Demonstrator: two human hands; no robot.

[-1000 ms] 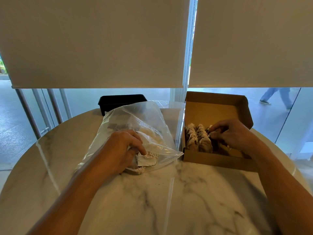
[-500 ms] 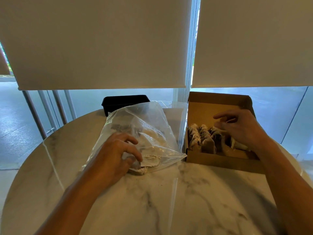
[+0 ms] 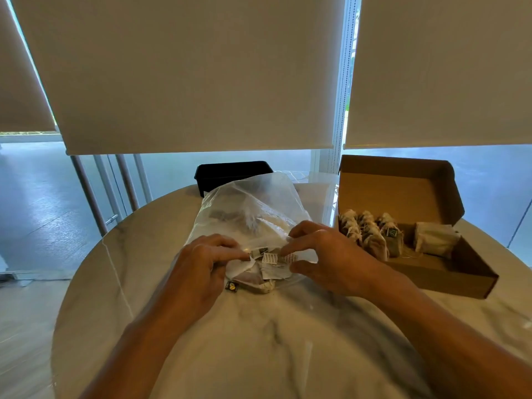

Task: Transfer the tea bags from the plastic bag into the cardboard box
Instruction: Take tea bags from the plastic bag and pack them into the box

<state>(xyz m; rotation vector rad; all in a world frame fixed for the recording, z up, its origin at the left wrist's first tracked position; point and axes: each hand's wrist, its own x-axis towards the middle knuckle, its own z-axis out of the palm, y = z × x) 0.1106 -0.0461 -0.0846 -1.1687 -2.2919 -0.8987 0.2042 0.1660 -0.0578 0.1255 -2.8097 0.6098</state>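
while both hands work at the near mouth of the plastic bag (image 3: pixel 253 214), a round marble-patterned table (image 3: pixel 259 341) carries everything else: a black tray (image 3: pixel 230 172) stands at the far edge, partly hidden behind the bag, and the cardboard box (image 3: pixel 426 254) sits to the right of the bag with its lid (image 3: pixel 397 188) tipped up toward the window. two pale roller blinds (image 3: pixel 187 70) hang low over the glass behind, with a bead cord between them. the left hand (image 3: pixel 201 269) has its fingers curled, thumb and fingertips pinching at the bag's opening beside a tea bag's paper tag. the right hand (image 3: pixel 325 254) is curled too, its fingertips pinching the clear plastic and the small tags at the opening; whether it holds a tag or only the film cannot be told. a loose heap of tea bags (image 3: pixel 259 276) lies in the bag's mouth between the hands, too tangled to count, and darker shapes show dimly deeper in the bag. one small black tag with a yellow mark (image 3: pixel 231 287) lies on the table just by the left hand. the white tags carry reddish print too small to read. in the box, about three rows of tea bags (image 3: pixel 368 234) stand packed at the left end, and one larger pale packet (image 3: pixel 434 239) lies apart toward the right.
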